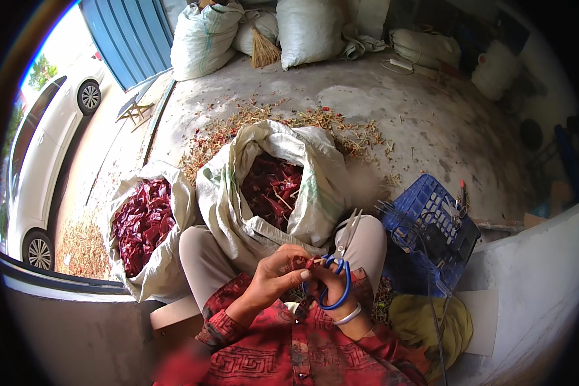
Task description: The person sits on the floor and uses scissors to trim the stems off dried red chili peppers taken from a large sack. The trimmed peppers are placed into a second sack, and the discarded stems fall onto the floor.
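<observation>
In front of my lap, my left hand (278, 273) is closed, its fingers pinching a dried red chili pepper (310, 263). My right hand (332, 291) meets it, fingers through the blue-handled scissors (348, 238), whose blades point up and away from me, slightly parted. The right fingertips also touch the chili; its far end is partly hidden by the fingers. Between my knees stands a large white woven sack (228, 193), its mouth rolled open, with dried red chilies (270, 186) inside. A smaller sack (185, 209) of glossy red chili pieces (143, 222) leans by my left knee.
Chili stems (341, 125) litter the concrete floor behind the big sack. A blue plastic crate (424, 193) stands at my right, near an olive cloth (424, 315). Full white sacks (312, 32) and a straw broom (264, 50) line the back. A white car (51, 148) is outside left.
</observation>
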### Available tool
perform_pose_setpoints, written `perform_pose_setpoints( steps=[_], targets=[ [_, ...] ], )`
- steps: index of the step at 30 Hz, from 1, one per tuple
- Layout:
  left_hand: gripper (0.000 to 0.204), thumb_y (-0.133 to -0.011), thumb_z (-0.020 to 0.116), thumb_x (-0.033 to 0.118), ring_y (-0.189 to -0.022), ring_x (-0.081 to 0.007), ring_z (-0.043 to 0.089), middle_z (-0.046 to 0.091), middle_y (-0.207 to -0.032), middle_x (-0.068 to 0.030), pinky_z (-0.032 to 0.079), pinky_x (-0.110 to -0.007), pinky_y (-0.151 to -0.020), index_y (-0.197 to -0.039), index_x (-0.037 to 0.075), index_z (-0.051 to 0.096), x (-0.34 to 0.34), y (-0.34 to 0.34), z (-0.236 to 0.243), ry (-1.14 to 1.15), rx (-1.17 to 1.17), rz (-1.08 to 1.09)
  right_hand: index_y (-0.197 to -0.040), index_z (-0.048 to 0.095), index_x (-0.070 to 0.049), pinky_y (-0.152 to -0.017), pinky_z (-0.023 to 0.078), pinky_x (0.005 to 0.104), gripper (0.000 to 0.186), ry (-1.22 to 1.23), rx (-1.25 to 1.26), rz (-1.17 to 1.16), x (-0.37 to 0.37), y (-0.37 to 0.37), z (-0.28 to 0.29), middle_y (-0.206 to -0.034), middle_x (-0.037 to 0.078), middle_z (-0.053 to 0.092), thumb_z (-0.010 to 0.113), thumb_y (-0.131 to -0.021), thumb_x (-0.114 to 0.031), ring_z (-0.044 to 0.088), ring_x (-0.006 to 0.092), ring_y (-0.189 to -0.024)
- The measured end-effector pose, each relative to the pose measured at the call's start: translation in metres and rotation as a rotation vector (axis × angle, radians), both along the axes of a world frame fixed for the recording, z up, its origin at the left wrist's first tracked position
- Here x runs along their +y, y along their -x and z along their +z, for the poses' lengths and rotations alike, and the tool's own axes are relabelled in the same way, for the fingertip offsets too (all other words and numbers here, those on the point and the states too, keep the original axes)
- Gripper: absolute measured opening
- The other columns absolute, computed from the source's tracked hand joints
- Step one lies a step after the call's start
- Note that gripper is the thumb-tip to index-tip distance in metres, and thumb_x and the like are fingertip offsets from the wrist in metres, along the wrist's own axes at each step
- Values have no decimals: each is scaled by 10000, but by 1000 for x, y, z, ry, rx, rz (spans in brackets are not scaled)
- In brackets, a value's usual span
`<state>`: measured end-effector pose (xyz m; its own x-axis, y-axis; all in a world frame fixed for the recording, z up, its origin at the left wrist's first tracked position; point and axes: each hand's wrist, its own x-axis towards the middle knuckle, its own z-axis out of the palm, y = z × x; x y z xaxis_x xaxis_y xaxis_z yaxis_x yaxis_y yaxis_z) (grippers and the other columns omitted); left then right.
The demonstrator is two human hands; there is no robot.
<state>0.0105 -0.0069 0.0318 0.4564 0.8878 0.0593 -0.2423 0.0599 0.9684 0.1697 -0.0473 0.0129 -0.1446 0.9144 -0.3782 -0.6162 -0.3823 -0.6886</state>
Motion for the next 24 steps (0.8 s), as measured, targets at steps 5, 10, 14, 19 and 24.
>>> perform_pose_setpoints(
  steps=[5,10,14,19,24],
  targets=[
    [224,-892,667,122,-656,-53,575,638,-874,-10,446,-197,-554,-1080,15,611,-7,2,15,162,48,-23,-850,643,-47,-502,365,207,171,-80,-270,91,-4,-2,3,-627,-15,558,665,-881,-213,505,51,-541],
    [164,-923,611,126,-541,-67,545,654,-836,-24,427,-203,-478,-1051,30,576,-5,3,11,255,-12,113,-933,603,-20,-566,421,221,256,-274,-607,-20,-17,-9,-10,-697,-8,568,715,-859,-238,536,68,-621],
    [206,-930,611,137,-568,-62,523,615,-826,-7,431,-221,-502,-1096,26,561,0,10,19,321,-66,157,-961,567,-14,-580,435,250,384,-438,-932,27,-32,-27,-16,-714,11,550,773,-812,-302,529,92,-633],
    [157,-929,603,122,-527,-52,484,600,-777,-6,366,-202,-447,-1054,31,583,-2,12,15,336,-80,132,-956,555,-1,-557,434,315,498,-594,-1199,47,-34,-33,-15,-692,65,490,787,-768,-400,517,191,-605],
    [127,-930,577,106,-472,-51,437,576,-740,-5,326,-205,-407,-1032,29,586,-6,13,16,338,-111,44,-914,560,-9,-543,435,362,506,-629,-1353,83,-29,-29,-1,-672,78,512,783,-752,-434,530,251,-584]
  ],
)
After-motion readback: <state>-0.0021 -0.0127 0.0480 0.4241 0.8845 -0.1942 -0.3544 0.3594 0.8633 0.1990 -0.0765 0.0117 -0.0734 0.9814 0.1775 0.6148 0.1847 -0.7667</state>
